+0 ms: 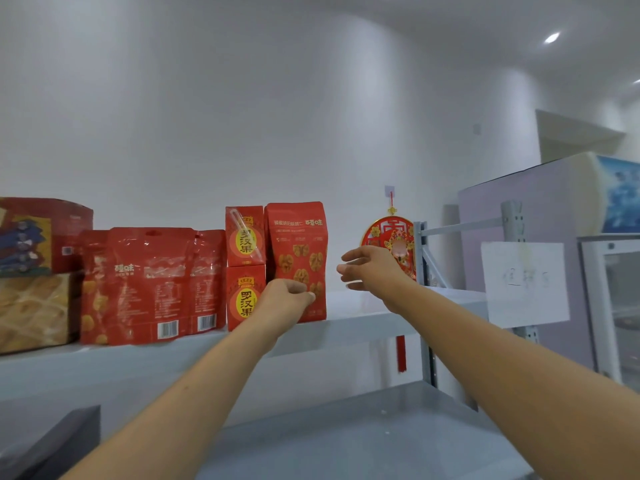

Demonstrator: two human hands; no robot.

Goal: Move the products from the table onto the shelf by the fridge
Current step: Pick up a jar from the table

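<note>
Where the grey metal shelf meets the smooth white wall, glossy red pouches and two stacked boxes stand. The flat-sided walnut bag is upright at the row's right end. Left hand: fingers curled against the bag's lower front, grip cannot be confirmed. Right hand: fingers spread, just right of the bag, not touching.

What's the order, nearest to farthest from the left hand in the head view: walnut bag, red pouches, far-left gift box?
1. walnut bag, right at the left hand
2. red pouches, farther left
3. gift box, far left end
</note>
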